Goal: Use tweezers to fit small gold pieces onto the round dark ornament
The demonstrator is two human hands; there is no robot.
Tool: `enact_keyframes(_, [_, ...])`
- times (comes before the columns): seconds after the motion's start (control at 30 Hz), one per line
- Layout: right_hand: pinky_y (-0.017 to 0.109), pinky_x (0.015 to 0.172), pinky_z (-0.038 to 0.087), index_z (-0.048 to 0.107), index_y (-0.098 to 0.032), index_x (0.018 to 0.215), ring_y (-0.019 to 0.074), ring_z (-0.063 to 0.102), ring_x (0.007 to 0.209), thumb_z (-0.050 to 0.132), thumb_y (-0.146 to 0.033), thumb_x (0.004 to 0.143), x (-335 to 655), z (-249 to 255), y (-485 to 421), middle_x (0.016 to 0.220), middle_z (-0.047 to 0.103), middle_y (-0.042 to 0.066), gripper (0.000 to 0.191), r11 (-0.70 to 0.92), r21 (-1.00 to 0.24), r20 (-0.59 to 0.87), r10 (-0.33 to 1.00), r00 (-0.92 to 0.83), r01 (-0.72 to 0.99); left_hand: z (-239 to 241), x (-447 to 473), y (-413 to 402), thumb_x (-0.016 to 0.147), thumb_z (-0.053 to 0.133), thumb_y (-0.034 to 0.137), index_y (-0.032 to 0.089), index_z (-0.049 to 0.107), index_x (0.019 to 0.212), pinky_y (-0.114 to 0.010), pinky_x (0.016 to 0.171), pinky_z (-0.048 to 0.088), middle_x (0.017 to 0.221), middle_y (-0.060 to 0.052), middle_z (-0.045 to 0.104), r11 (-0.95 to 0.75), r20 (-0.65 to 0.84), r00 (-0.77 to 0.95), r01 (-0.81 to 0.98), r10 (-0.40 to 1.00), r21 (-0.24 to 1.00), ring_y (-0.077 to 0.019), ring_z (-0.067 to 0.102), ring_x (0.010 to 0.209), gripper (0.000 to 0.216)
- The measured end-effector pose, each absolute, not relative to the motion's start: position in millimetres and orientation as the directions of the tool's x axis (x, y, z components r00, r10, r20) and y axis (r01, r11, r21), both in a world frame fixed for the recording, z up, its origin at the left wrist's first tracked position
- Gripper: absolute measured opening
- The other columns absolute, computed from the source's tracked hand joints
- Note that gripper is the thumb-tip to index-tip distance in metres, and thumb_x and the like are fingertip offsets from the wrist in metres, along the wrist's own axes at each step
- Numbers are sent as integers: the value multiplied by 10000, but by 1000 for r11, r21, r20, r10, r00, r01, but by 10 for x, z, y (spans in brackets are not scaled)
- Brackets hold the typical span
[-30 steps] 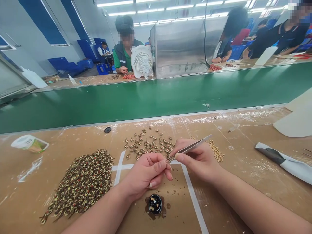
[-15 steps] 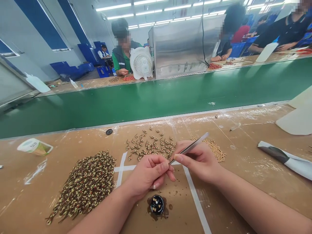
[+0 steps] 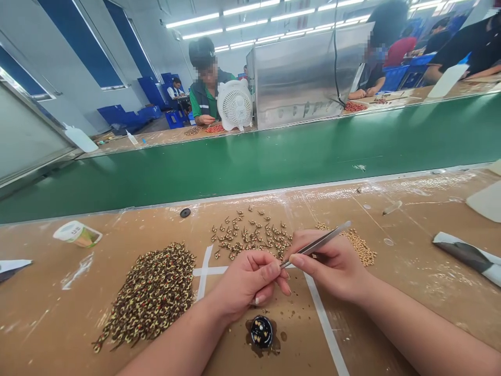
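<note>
My left hand (image 3: 250, 282) is curled in a pinch over the brown worktable, its fingertips closed on something too small to make out. My right hand (image 3: 332, 263) grips metal tweezers (image 3: 317, 243), whose tips meet the left fingertips. Just below the hands sits a small black round dish (image 3: 261, 331) with pale specks in it. Behind the hands lie several scattered small brown-and-gold pieces (image 3: 250, 235). A large heap of spotted brown, cream and red pieces (image 3: 152, 292) lies to the left. A small pile of pale beads (image 3: 362, 248) lies behind my right hand.
White tape lines (image 3: 324, 324) mark the table. A small white tub (image 3: 76, 233) lies at the left, a black disc (image 3: 185, 212) near the green conveyor belt (image 3: 274, 156). A white-and-black wrapped object (image 3: 465, 253) lies at the right. Other people work beyond, beside a white fan (image 3: 235, 104) and a metal box (image 3: 305, 73).
The view has shifted slightly, so everything sits a little further right and lower in frame. Both hands keep the same pinch and tweezer grip, tips together.
</note>
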State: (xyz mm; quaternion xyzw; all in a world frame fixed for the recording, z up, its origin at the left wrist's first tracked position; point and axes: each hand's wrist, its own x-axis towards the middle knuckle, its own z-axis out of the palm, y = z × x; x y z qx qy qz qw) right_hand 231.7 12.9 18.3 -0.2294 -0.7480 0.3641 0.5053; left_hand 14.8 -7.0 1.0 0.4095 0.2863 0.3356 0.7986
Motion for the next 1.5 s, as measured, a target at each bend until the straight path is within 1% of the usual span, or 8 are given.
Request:
enact_keyframes(0.13, [236,555,413,770,-180,887,89,566,628,695,-204,1019,2313,213,123,718,640,-13,154,652,-758,613,691,-384,-37,10,146,-68,886,870,508,152,746,829,-183,394,204,712,-38,771,457,-201,611,-295,765,839,-7,348,376,382])
enact_keyframes(0.27, [241,553,405,768,-178,868,87,551,618,701,-196,1011,2315,204,122,699,619,-21,159,654,-756,615,694,-374,-29,1,142,-63,901,857,503,154,752,831,-180,393,207,710,-40,771,459,-205,607,-298,768,837,-6,343,376,371])
enact_keyframes(0.4, [246,558,413,769,-184,855,92,563,624,696,-191,1012,2307,201,126,706,644,-16,173,650,-760,609,701,-371,-19,-3,147,-63,907,855,490,157,761,842,-179,394,217,725,-40,777,462,-203,608,-304,767,833,-5,351,373,352])
enact_keyframes(0.53, [252,552,417,773,-191,859,99,568,621,698,-200,1013,2306,205,137,705,655,-12,172,647,-763,605,707,-366,-12,-1,150,-64,909,851,484,159,760,849,-178,386,216,740,-38,780,457,-197,605,-312,772,833,-8,355,375,343])
enact_keyframes(0.8, [267,542,409,768,-188,832,108,575,611,688,-260,1038,2315,163,145,714,672,3,232,613,-790,570,732,-374,-4,-18,149,-64,945,814,471,155,755,879,-167,368,215,776,-45,792,461,-199,617,-300,762,835,-7,383,373,329])
enact_keyframes(1.1, [287,554,432,788,-196,891,127,590,619,679,-247,1040,2313,170,138,716,677,15,192,647,-762,609,709,-356,-15,6,167,-62,947,802,474,149,737,865,-164,350,223,759,-37,777,447,-205,588,-303,783,842,-11,371,375,341])
enact_keyframes(1.27, [285,545,429,781,-194,872,127,587,614,677,-248,1040,2315,158,146,711,674,15,205,644,-765,599,711,-368,0,-3,157,-66,953,788,485,147,729,867,-166,343,228,761,-41,779,445,-219,587,-274,779,853,-14,392,374,354])
enact_keyframes(1.5, [283,551,433,777,-193,871,121,599,618,687,-249,1033,2315,111,150,710,669,9,193,635,-772,590,713,-378,-7,9,160,-78,941,806,449,151,697,843,-164,346,215,760,-28,767,467,-228,594,-284,772,837,-9,354,386,332])
